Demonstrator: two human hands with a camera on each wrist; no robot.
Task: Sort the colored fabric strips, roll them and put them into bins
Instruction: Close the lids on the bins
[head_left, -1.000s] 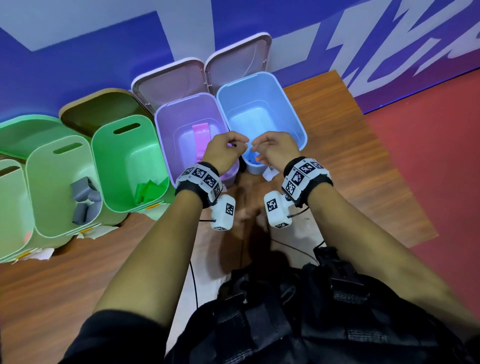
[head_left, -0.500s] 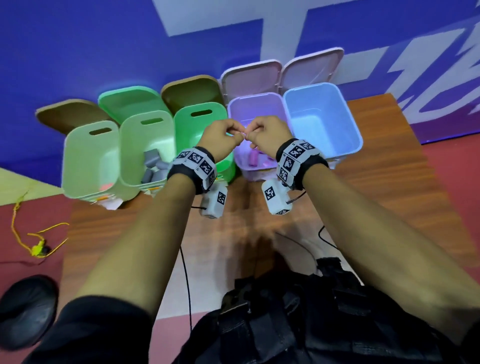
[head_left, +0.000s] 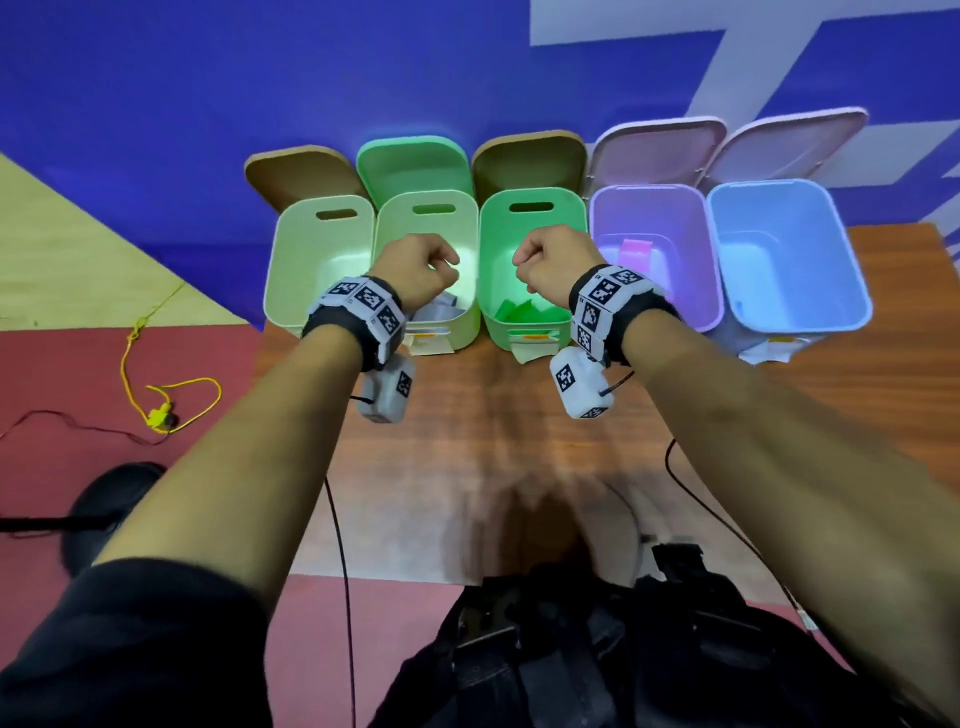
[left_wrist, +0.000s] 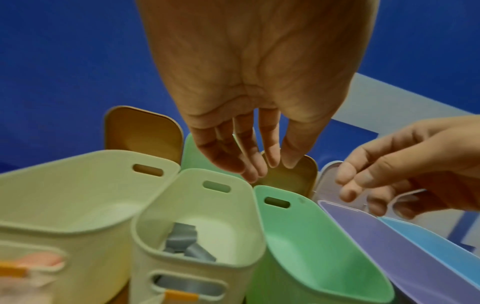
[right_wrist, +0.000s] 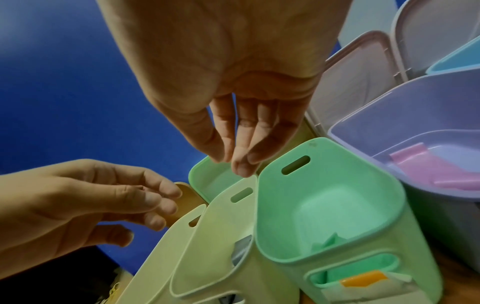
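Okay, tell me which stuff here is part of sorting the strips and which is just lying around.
Part of the job:
- five open bins
- grey strips
- green strips
- pink strip
- left hand and right hand, both empty

Lying about:
- yellow cord on the floor
- black cables

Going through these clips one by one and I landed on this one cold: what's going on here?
A person is sorting fabric strips into a row of five open bins on a wooden table. Both hands hover over the bins and hold nothing: the left hand above the grey-strip bin, the right hand above the green bin. Grey strips, green strips and a pink strip in the purple bin are already dropped in. The blue bin looks empty.
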